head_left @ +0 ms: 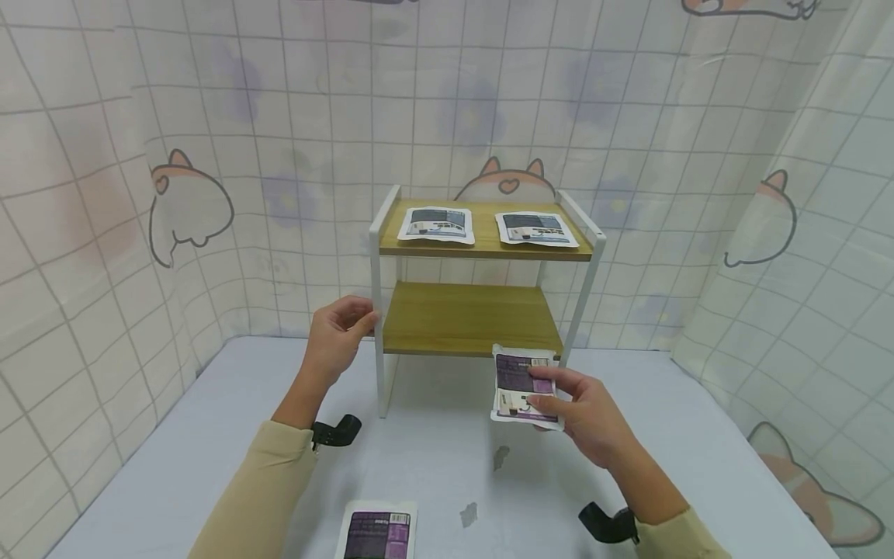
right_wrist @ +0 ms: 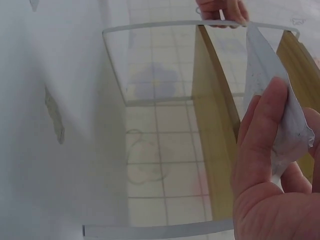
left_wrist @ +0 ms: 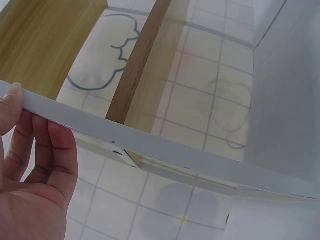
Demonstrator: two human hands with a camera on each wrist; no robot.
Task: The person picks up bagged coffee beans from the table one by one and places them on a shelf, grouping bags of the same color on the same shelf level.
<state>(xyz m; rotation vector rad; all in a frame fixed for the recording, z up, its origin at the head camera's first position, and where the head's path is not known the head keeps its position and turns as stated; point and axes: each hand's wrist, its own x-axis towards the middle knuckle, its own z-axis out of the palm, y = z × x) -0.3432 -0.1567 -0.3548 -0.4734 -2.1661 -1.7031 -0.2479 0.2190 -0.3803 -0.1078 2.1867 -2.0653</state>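
as the left hand [head_left: 338, 341] pinches the white upright [head_left: 381, 373] at nine o'clock on the rack [head_left: 485, 249], the right hand [head_left: 588, 411], fingers closed, grips a purple packet [head_left: 513, 379] at its ten o'clock, long axis toward twelve, near the lower shelf's [head_left: 468, 318] five-o'clock corner.

Got a white grid-print sheet [head_left: 335, 175] hanging round the back and both sides, dotted with goofy orange-and-white cartoon animals [head_left: 192, 206] and blurry purple flowers [head_left: 471, 112], plus a pale table [head_left: 649, 411] sporting a couple of ragged grey patches [head_left: 469, 514] up front.
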